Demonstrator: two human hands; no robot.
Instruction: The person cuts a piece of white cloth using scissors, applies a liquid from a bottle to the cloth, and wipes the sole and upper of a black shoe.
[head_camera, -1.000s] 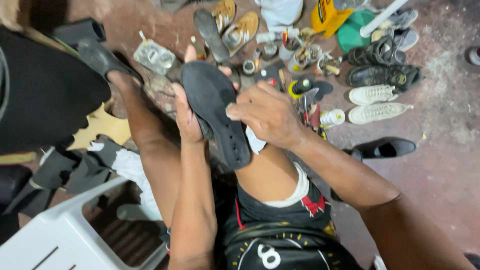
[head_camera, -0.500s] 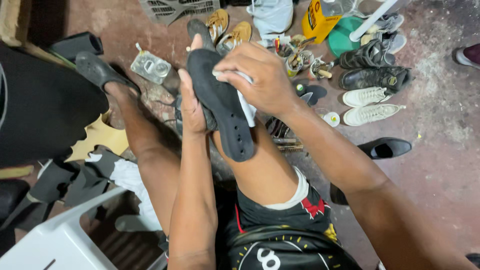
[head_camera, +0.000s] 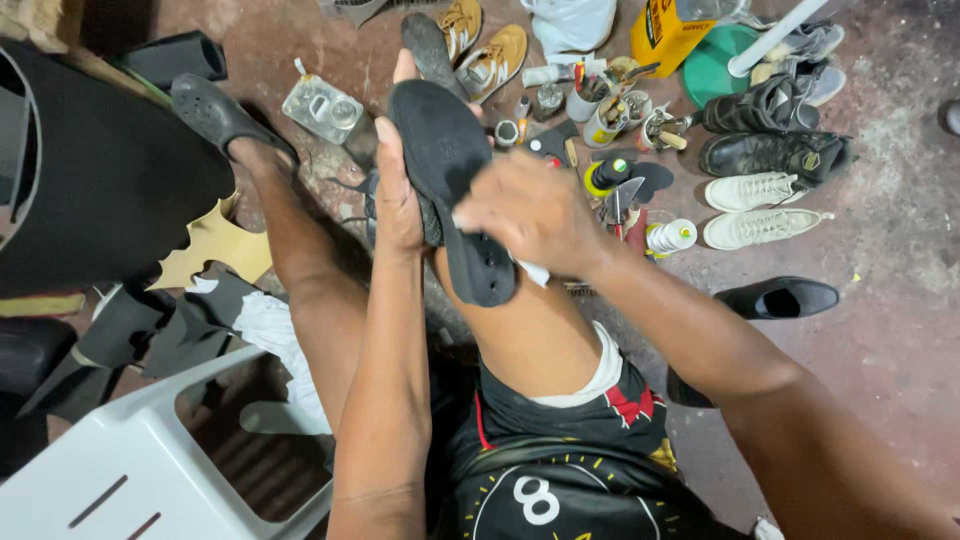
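Black rubber fills the middle of the scene: a seated person props a dark shoe sole (head_camera: 450, 190) upright against a raised knee (head_camera: 530, 330), tread side facing the floor clutter. The left hand (head_camera: 397, 190) is clamped along the sole's near edge, fingers straight up its side. The right hand (head_camera: 535, 210) is closed over a scrap of white cloth (head_camera: 530, 270), pressed against the sole's lower half; the two hands sit close together, both bearing on the sole.

Beyond the sole, on the stained concrete floor (head_camera: 900, 340), stand small pots and tins of tools (head_camera: 610, 110) and a spool of pale thread (head_camera: 670, 237). Right of the sole lie a pair of white sneakers (head_camera: 760, 210), a pair of black shoes (head_camera: 775, 150) past them, and a single black dress shoe (head_camera: 780, 298) nearer the sitter. Tan sneakers (head_camera: 490, 50) rest beyond the sole's tip. Left of it lies a large black sheet (head_camera: 90, 180), and nearer the sitter a white plastic stool (head_camera: 110, 470).

The risk, as it looks: the sole is braced only by one hand and a bare knee, so a hard push with the cloth could twist it loose and send it into the open pots beyond.
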